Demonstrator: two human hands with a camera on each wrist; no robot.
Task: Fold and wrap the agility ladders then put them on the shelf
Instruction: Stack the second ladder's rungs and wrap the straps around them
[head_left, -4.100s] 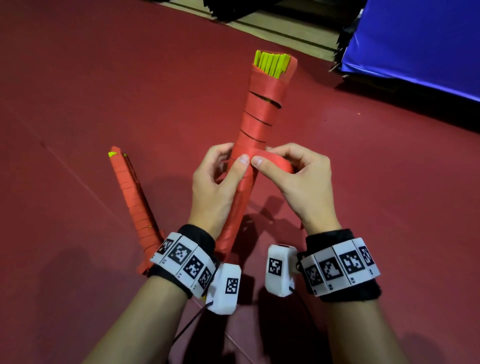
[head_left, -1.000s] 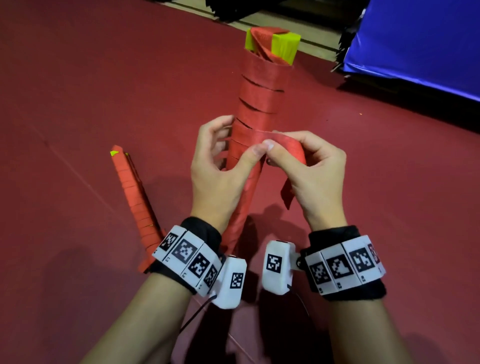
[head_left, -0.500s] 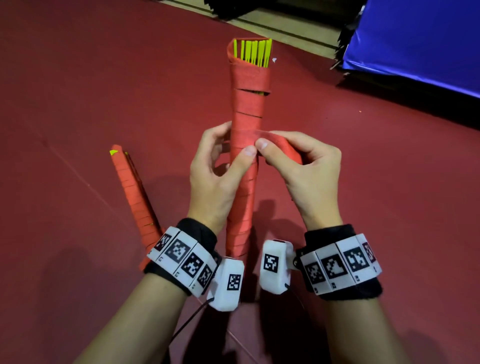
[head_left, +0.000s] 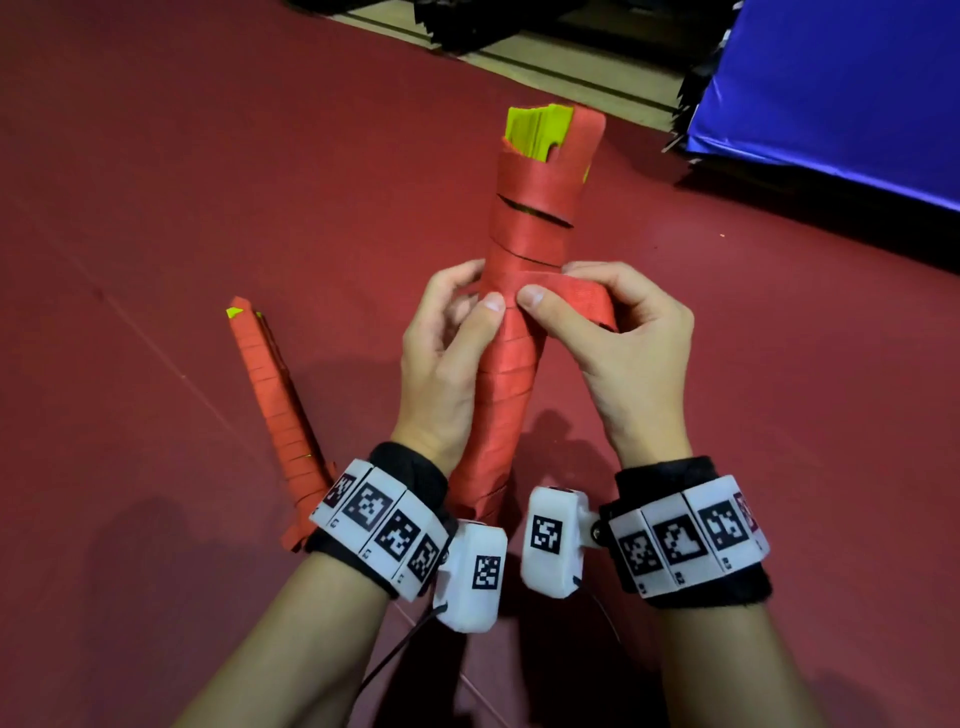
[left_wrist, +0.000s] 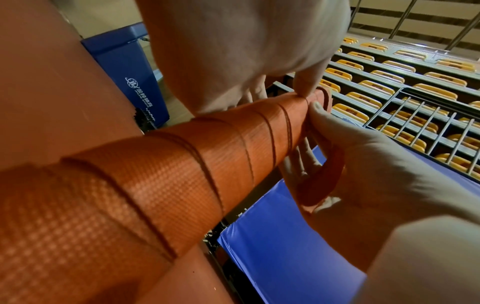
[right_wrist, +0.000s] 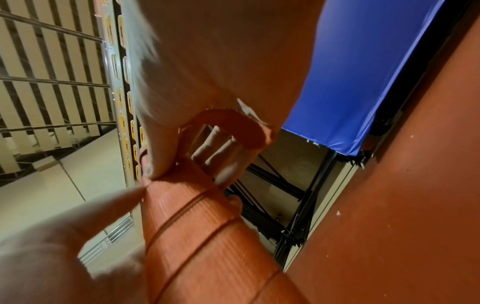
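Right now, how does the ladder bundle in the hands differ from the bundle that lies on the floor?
The held ladder bundle stands nearly upright; the floor bundle lies flat on the red floor. The left hand grips the held bundle and the right hand pinches its loose strap; nothing touches the floor bundle. Both are yellow rungs wrapped in red strap.

Orange-red strap (head_left: 524, 249) wrapping neon-yellow rungs (head_left: 535, 132), dark red floor (head_left: 208, 156), royal-blue mat (head_left: 841, 88), white wristbands (head_left: 382, 525) (black-checked markers)
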